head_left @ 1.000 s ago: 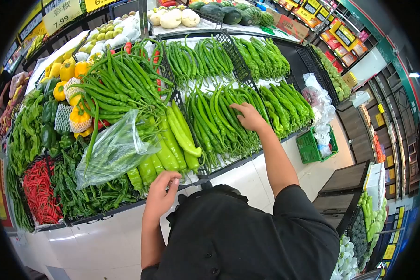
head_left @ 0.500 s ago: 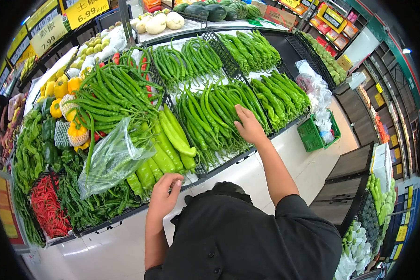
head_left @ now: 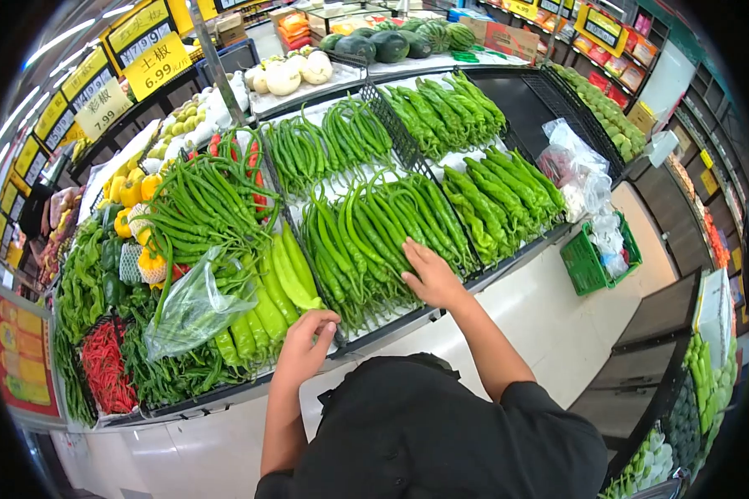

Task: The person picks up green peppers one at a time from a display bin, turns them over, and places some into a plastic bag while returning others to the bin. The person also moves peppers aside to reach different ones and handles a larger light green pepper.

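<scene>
My right hand (head_left: 433, 274) lies with fingers stretched out on the front part of a bed of long green chili peppers (head_left: 366, 229), touching their lower ends. Near the display's front edge, my left hand (head_left: 304, 349) has loosely bent fingers, the thumb a little apart, and nothing visible in it. Just beyond it are thick light-green peppers (head_left: 279, 287). A clear plastic bag (head_left: 195, 308) lies on the peppers to the left. Behind it, a heap of loose long green peppers (head_left: 204, 195) rises above the rest. Wrinkled green peppers (head_left: 499, 204) lie in rows to the right.
Red chilies (head_left: 108, 374) and yellow bell peppers (head_left: 131, 193) lie at the left. Black mesh dividers (head_left: 399, 125) separate the peppers. A green basket (head_left: 587, 270) with plastic bags stands at the right. Watermelons (head_left: 389, 47) and yellow price signs (head_left: 156, 65) are at the back.
The view has shifted upward over the display. My right hand has moved toward me, lower on the long peppers. My left hand stays near the front edge, its fingers still bent.
</scene>
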The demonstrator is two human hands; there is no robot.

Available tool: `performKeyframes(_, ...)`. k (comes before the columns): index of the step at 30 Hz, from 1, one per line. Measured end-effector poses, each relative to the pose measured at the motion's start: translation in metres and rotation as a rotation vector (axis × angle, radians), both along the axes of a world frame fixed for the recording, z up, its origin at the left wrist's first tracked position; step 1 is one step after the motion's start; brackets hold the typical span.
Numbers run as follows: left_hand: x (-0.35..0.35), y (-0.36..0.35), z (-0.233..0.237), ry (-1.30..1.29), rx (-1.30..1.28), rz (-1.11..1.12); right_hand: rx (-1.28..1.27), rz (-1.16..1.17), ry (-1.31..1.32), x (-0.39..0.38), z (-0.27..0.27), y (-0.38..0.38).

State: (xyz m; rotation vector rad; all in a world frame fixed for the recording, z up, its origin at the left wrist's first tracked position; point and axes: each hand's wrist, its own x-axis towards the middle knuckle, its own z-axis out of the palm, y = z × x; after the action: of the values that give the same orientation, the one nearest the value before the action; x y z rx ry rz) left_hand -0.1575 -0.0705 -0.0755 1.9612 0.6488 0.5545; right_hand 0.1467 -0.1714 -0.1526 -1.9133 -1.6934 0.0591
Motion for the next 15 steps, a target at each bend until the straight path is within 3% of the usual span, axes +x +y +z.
performKeyframes(7,0.057,-0.004,0.02,0.037,0.112,0.04,-0.077,0.147,0.261,0.025,0.004,-0.06)
performKeyframes(15,0.052,0.05,0.052,0.112,0.313,0.334,-0.183,0.132,0.472,0.048,0.015,-0.108)
